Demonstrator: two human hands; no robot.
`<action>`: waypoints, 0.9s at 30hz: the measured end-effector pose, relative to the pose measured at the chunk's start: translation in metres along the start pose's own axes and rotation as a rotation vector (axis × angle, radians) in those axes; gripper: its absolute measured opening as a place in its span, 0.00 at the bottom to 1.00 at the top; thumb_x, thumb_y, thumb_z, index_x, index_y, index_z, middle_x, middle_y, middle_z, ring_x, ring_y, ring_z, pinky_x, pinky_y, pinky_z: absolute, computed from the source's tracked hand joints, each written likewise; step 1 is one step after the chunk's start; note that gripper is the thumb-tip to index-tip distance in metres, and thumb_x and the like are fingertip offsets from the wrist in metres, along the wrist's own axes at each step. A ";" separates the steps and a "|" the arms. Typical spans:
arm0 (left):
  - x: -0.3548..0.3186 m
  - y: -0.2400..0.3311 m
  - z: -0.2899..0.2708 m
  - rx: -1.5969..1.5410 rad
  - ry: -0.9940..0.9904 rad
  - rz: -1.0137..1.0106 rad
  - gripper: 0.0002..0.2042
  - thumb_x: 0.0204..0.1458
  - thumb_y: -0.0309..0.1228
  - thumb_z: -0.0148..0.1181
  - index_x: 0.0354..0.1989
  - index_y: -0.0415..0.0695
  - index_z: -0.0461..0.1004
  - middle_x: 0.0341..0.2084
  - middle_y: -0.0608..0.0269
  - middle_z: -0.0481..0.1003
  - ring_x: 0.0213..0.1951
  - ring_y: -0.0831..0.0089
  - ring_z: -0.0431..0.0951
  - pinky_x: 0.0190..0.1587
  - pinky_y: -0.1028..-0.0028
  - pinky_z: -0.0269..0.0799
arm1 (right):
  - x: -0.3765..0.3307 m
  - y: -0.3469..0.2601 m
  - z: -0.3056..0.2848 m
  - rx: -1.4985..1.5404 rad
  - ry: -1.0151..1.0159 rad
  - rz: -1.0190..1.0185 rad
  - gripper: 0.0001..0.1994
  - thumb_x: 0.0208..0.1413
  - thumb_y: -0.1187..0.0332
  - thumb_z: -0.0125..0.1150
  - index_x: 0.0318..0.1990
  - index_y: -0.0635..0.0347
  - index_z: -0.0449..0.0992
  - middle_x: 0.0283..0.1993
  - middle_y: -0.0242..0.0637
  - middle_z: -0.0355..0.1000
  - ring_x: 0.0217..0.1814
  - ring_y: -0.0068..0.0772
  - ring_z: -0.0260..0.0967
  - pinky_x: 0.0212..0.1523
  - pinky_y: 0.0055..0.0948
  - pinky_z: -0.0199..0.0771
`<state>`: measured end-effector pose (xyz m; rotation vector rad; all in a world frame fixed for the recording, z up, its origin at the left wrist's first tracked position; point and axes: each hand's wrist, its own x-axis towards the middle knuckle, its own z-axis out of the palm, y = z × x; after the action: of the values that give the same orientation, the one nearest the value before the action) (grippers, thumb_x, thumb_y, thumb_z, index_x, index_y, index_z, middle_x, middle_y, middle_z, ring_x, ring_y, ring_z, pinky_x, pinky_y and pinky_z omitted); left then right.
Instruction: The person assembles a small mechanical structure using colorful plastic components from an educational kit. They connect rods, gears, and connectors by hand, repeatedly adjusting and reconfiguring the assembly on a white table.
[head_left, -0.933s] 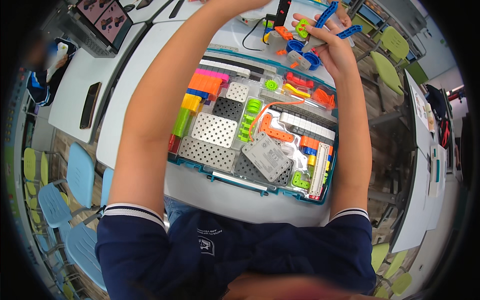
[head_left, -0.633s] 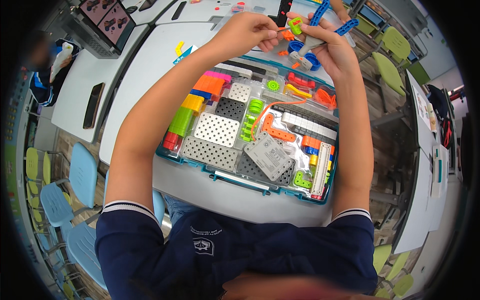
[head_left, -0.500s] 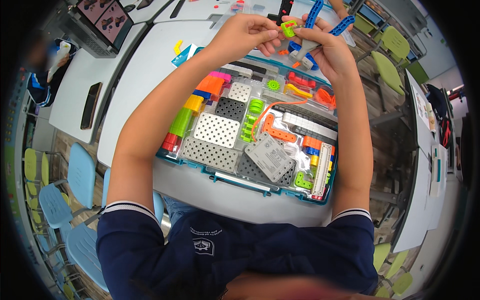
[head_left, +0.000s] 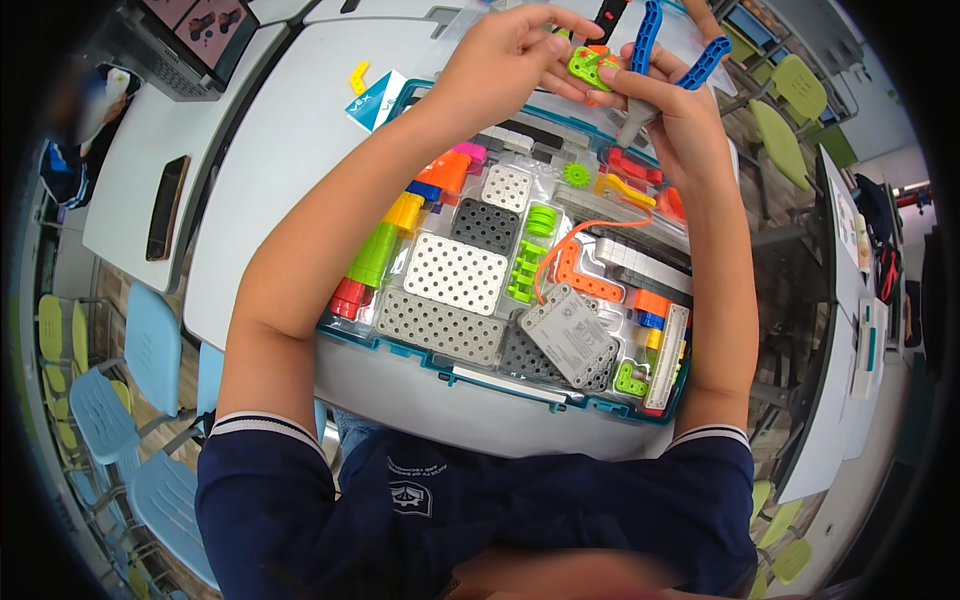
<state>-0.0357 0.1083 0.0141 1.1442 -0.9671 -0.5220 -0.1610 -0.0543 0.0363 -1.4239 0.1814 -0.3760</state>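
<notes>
Across the centre of the frame a white bench (head_left: 270, 190) carries an open teal parts case (head_left: 400, 345), and most of its stock is unused: grey and white perforated plates (head_left: 455, 272), a grey square block (head_left: 572, 333), a row of coloured beams (head_left: 385, 250) on the case's left side, an orange angled beam (head_left: 580, 280) with a thin orange cord, and a small green gear (head_left: 575, 173). Judged from this, the build is at an early stage, with only a few parts joined and the bulk of the kit yet to be fitted. At the upper centre of the frame, above the far edge of the case, the small assembly (head_left: 640, 50) is held in the air between both hands. It consists of a lime-green piece (head_left: 585, 68), two blue perforated beams (head_left: 690, 62) rising toward the upper right, and a grey part below. The left hand (head_left: 505, 55) is curled, its fingers (head_left: 570, 25) pinched closed on the upper left edge of the lime-green piece. The right hand (head_left: 675, 115) is closed around the lower part of the assembly, its fingers (head_left: 625, 82) pressed against the green piece from the right. Whether the green piece is fully seated cannot be told.
</notes>
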 end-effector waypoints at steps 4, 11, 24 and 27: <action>-0.001 0.004 0.002 0.165 -0.042 0.031 0.07 0.65 0.28 0.59 0.43 0.36 0.79 0.35 0.60 0.82 0.39 0.75 0.82 0.42 0.75 0.78 | -0.002 -0.001 -0.002 0.002 -0.003 0.017 0.13 0.55 0.79 0.68 0.47 0.72 0.75 0.43 0.47 0.79 0.43 0.38 0.84 0.47 0.25 0.83; -0.003 -0.002 -0.003 0.605 0.020 0.324 0.14 0.58 0.40 0.69 0.47 0.46 0.84 0.38 0.63 0.84 0.43 0.71 0.85 0.47 0.73 0.80 | 0.000 0.006 0.001 0.028 -0.064 0.005 0.12 0.54 0.77 0.69 0.44 0.72 0.76 0.43 0.46 0.79 0.43 0.38 0.83 0.50 0.28 0.83; 0.000 -0.028 -0.085 1.437 0.232 -0.035 0.14 0.54 0.46 0.68 0.38 0.51 0.87 0.32 0.62 0.84 0.38 0.67 0.84 0.40 0.64 0.77 | 0.002 0.007 -0.009 -0.148 0.001 0.089 0.17 0.55 0.76 0.69 0.50 0.73 0.75 0.44 0.46 0.79 0.45 0.39 0.83 0.47 0.27 0.82; 0.001 -0.043 -0.097 1.496 0.156 -0.076 0.14 0.56 0.45 0.67 0.40 0.49 0.87 0.33 0.61 0.84 0.38 0.64 0.83 0.41 0.64 0.77 | 0.003 0.011 -0.009 -0.133 -0.016 0.058 0.16 0.56 0.75 0.69 0.50 0.71 0.75 0.43 0.43 0.79 0.44 0.36 0.84 0.47 0.25 0.81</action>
<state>0.0527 0.1419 -0.0347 2.4882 -1.1517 0.3834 -0.1598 -0.0625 0.0247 -1.5488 0.2381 -0.3095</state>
